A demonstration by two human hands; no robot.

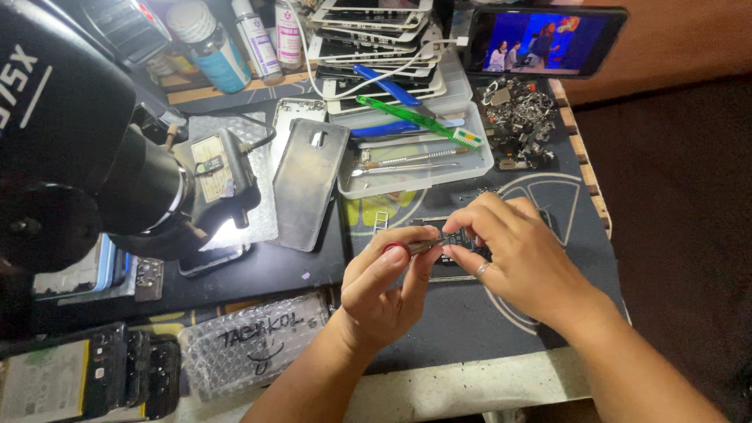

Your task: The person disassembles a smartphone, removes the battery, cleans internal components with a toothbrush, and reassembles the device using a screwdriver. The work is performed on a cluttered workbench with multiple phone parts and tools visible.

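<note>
Nearest the lens, bubble-wrapped packet (252,341) at the front edge of the worktop (439,388), stack of dark phones (117,372) just left of it. Up on the far left, big black microscope (74,133), lamp glare on the dark mat (274,270) beneath. Middle now: grey phone back cover (308,184) lying flat, white tray (415,176) of tools beside it with a green toothbrush (419,120) across the top. Front centre, left hand (384,290) pinched narrow round a slim red-capped tool (407,247), tip pressed to a small dark phone board (464,239). Right hand (513,254), ringed, fingers closed on that board, holding it just above the mat. Risky, probably: one slip of the tip could gouge the board or flick a tiny part into the scrap pile (521,121) behind.
</note>
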